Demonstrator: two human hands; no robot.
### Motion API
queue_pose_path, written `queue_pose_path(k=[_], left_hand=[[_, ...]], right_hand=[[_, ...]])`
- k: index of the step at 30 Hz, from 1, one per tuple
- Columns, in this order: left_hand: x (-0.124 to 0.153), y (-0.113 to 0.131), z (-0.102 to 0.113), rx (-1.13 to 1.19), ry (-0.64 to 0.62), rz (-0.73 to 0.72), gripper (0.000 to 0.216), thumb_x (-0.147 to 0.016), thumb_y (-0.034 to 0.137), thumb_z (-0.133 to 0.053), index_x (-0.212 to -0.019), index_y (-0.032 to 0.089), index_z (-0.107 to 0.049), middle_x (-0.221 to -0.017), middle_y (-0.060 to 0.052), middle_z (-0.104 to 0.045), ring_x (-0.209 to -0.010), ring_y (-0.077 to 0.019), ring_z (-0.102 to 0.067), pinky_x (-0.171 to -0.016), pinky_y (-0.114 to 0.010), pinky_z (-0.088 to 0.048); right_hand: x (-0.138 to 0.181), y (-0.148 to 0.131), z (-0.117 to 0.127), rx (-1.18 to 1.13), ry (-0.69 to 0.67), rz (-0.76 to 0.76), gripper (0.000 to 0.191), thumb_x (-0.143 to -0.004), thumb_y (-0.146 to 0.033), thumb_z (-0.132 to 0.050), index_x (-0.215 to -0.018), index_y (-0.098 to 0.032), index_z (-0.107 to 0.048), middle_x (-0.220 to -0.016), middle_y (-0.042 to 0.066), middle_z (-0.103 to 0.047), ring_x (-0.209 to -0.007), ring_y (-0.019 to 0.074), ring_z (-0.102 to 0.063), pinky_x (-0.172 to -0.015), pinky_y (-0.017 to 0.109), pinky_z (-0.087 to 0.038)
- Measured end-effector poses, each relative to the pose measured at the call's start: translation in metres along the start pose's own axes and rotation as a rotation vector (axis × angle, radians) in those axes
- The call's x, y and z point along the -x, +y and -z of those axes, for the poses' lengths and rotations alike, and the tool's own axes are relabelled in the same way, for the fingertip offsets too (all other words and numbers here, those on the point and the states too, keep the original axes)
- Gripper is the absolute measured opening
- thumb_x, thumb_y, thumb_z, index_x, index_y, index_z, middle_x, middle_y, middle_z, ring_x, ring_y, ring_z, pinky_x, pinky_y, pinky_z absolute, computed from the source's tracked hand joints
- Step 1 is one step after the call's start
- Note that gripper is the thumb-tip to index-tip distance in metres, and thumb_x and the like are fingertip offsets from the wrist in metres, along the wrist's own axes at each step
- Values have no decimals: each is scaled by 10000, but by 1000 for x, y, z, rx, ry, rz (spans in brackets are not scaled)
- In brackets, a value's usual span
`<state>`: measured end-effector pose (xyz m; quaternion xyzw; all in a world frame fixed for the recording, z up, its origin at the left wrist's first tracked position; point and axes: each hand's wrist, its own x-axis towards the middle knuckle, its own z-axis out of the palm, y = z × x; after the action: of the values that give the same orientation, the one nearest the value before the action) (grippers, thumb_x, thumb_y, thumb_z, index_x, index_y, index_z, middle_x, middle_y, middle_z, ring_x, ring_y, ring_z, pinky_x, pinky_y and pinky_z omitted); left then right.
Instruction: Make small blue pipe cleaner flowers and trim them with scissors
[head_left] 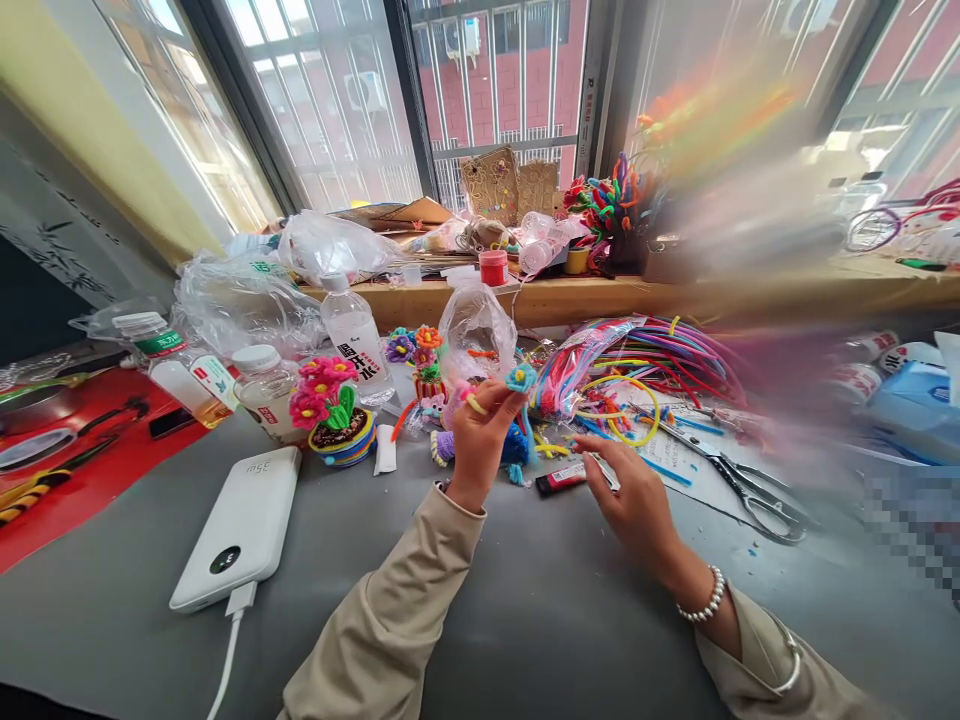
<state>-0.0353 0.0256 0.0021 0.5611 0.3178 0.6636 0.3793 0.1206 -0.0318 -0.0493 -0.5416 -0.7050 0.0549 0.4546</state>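
Observation:
My left hand (480,440) is closed, pinching a small blue pipe-cleaner flower (520,377) with a yellowish centre. A blue stem seems to hang below it. Lower to the right, my right hand (634,495) reaches over the table with its fingers stretched out and holds nothing visible. Under its fingertips lies a black, red and white tube or small box (561,479); I cannot tell whether they touch. Behind my left hand, dark-blue and purple fuzzy pieces (442,447) are partly hidden. Scissors (739,485) lie to the right.
A pink flower pot (341,440), a white power bank (240,525) with a cable, and several bottles (352,340) stand left. A bundle of coloured pipe cleaners (600,365) lies behind my right hand. Craft supplies line the wooden sill (420,300). The far right is blurred.

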Motion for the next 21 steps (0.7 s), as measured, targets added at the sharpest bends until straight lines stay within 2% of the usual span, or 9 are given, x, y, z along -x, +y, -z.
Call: queue_pose_path(k=[3, 5, 8, 12, 15, 17, 19, 21], left_hand=[[-2, 2, 1, 149, 119, 74, 86, -616, 265, -683, -655, 189, -677, -647, 23, -608, -606, -60, -511, -594, -177, -415], [-3, 4, 0, 258, 139, 168, 114, -587, 274, -704, -645, 182, -673, -661, 21, -630, -598, -52, -530, -586, -165, -425], [-2, 7, -5, 383, 69, 343, 142, -548, 274, -728, -627, 175, -665, -671, 18, -648, -578, -48, -545, -563, -156, -435], [5, 8, -11, 404, -113, 469, 150, -549, 273, -728, -633, 163, -669, -617, 17, -633, -559, -58, -551, -560, -170, -447], [8, 9, -13, 326, -286, 553, 160, -576, 262, -713, -683, 146, -683, -654, -10, -649, -596, -86, -579, -620, -208, -469], [9, 9, -13, 262, -334, 588, 171, -578, 247, -711, -703, 133, -690, -662, -29, -659, -598, -102, -590, -637, -228, -476], [7, 10, -12, 246, -277, 568, 182, -565, 248, -717, -698, 127, -693, -653, -37, -662, -575, -105, -588, -628, -237, -483], [3, 10, -9, 275, -179, 524, 192, -543, 261, -729, -679, 131, -692, -646, -33, -662, -549, -99, -580, -606, -235, -486]], right_hand=[[-2, -5, 3, -102, -29, 31, 207, -834, -289, -423, -871, -183, -597, -853, 66, -645, -744, 177, -589, -706, 306, -464], [-2, -7, 2, -213, -91, -10, 204, -825, -318, -450, -853, -181, -598, -844, 62, -636, -704, 160, -586, -666, 282, -470], [-2, -9, 0, -407, -223, -108, 264, -806, -383, -476, -917, -174, -594, -852, 60, -635, -712, 154, -587, -598, 246, -463], [-1, -14, 0, -550, -434, -159, 322, -832, -410, -419, -806, -161, -621, -622, 21, -628, -539, 119, -525, -511, 223, -402], [-2, -17, 3, -543, -418, -203, 346, -847, -398, -397, -714, -164, -614, -555, 7, -603, -505, 110, -491, -497, 219, -372], [-3, -14, 6, -527, -392, -219, 366, -857, -399, -373, -705, -167, -612, -568, 10, -604, -504, 114, -492, -492, 223, -372], [-6, -6, 7, -449, -372, -188, 375, -865, -389, -354, -720, -170, -621, -609, 23, -614, -526, 125, -509, -514, 236, -394], [-8, 6, 7, -250, -326, -85, 299, -846, -353, -410, -757, -180, -637, -684, 41, -621, -622, 153, -549, -594, 266, -428]])
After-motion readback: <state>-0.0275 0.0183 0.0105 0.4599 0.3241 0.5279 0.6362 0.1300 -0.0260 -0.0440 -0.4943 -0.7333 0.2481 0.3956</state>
